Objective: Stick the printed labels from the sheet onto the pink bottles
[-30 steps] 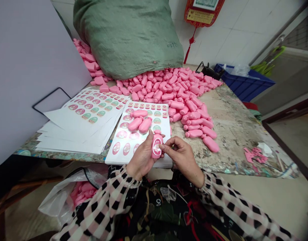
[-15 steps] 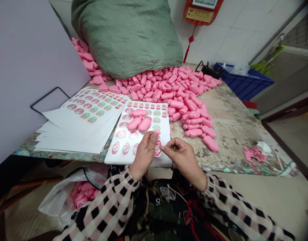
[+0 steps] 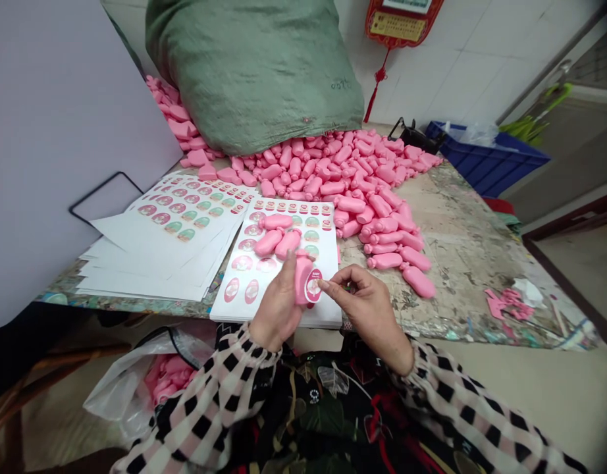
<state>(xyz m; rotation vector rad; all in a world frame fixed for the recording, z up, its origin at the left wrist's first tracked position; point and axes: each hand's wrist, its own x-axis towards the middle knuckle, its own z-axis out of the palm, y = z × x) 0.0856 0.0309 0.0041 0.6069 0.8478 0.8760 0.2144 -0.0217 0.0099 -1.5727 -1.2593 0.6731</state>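
Turned since half a second ago, my left hand (image 3: pixel 278 303) uncovers more of the pink bottle (image 3: pixel 301 280). Beneath lies the stained table (image 3: pixel 451 243), bearing the sticker sheet (image 3: pixel 257 275). Over it my left hand grips the bottle; my right hand (image 3: pixel 373 308) pinches the oval label (image 3: pixel 312 293), overlapping the bottle's right side.

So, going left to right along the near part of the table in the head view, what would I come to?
Loose sticker sheets, left hand, the pink bottle it holds, oval sticker, right hand, pink scraps.
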